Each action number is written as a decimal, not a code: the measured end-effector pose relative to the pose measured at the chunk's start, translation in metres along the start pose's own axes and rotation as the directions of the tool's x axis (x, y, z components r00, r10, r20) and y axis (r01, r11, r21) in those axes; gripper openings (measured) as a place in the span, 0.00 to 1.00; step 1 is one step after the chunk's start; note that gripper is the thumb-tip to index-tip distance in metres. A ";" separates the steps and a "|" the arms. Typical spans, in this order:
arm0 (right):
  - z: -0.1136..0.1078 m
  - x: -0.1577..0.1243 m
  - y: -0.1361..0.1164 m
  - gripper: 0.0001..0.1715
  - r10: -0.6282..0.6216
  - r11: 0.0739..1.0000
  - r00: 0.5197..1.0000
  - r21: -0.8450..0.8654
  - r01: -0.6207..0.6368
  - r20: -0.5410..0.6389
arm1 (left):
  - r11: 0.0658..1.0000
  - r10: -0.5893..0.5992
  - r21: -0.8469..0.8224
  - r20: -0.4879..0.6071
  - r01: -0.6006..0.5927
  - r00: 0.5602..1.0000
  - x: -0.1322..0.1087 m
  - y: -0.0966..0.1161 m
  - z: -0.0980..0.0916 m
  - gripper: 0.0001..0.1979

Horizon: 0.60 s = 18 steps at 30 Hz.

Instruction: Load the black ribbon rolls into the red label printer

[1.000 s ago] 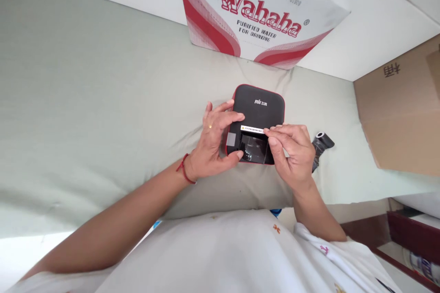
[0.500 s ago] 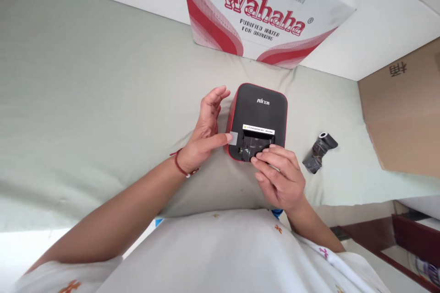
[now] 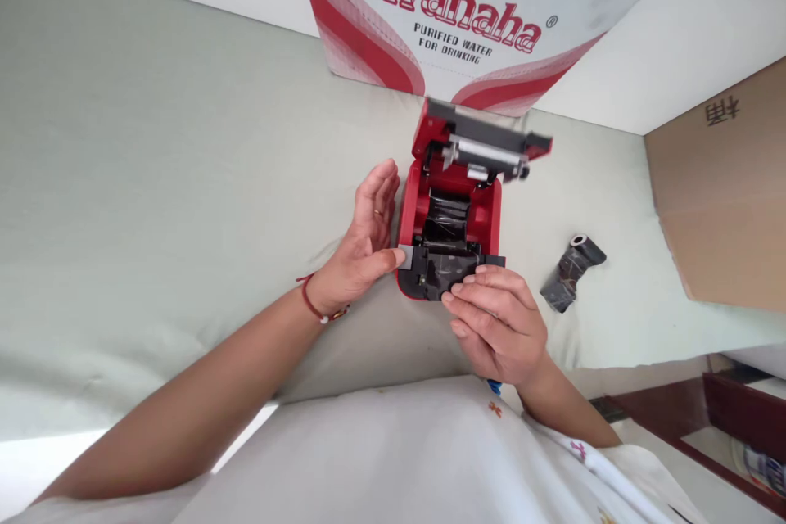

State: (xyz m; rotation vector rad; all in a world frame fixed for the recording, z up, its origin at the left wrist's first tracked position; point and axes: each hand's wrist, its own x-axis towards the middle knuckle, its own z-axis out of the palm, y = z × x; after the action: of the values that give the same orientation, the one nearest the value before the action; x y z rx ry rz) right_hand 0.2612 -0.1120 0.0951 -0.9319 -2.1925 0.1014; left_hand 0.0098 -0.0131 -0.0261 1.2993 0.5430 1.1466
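Note:
A small red and black label printer sits on the cloth with its lid raised, showing a metal-coloured roller underneath. Inside lies a roll of glossy black film; its strip runs forward over the printer's front edge. My left hand is at the printer's left side, thumb on a grey button, the other fingers stretched out along the red wall. With closed fingers my right hand holds the right front end of the black strip; its thumb is partly hidden.
A second black roll with a white core lies partly unwound right of the printer. Behind stands a white and red water carton. A brown cardboard box is at the right, on the green-grey tablecloth.
The printer's lid has swung up and back, uncovering the red interior and the black roll. My hands have stayed at the button and the strip, and the view has shifted slightly.

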 end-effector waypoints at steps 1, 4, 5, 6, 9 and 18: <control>-0.002 0.003 -0.001 0.15 0.007 1.000 1.000 0.020 -0.007 0.002 | 1.000 0.003 -0.010 0.000 -0.003 1.000 0.000 -0.001 0.000 0.60; -0.009 0.016 -0.001 0.17 0.132 0.990 0.991 0.054 -0.131 -0.015 | 1.000 0.008 -0.026 -0.005 -0.008 1.000 0.000 -0.002 0.002 0.55; -0.011 0.020 0.001 0.19 0.188 0.982 0.982 0.030 -0.188 -0.021 | 1.000 0.009 -0.030 -0.007 -0.009 1.000 0.000 -0.002 0.003 0.54; -0.013 0.025 0.003 0.20 0.234 0.972 0.972 -0.012 -0.234 -0.019 | 0.999 0.010 -0.033 -0.008 -0.010 1.000 0.001 -0.002 0.004 0.53; -0.017 0.038 0.016 0.17 0.276 0.957 0.955 -0.129 -0.262 0.112 | 0.999 0.003 -0.054 -0.014 -0.004 1.000 0.002 0.000 0.006 0.51; -0.024 0.057 0.028 0.09 0.295 0.954 0.950 0.033 -0.299 0.100 | 0.996 -0.027 -0.082 -0.016 0.025 1.000 0.004 0.001 0.008 0.50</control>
State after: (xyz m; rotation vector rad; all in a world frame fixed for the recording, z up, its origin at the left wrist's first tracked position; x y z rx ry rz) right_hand 0.2673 -0.0592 0.1378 -1.2477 -2.1089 0.3454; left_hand 0.0183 -0.0135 -0.0219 1.2101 0.5188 1.1479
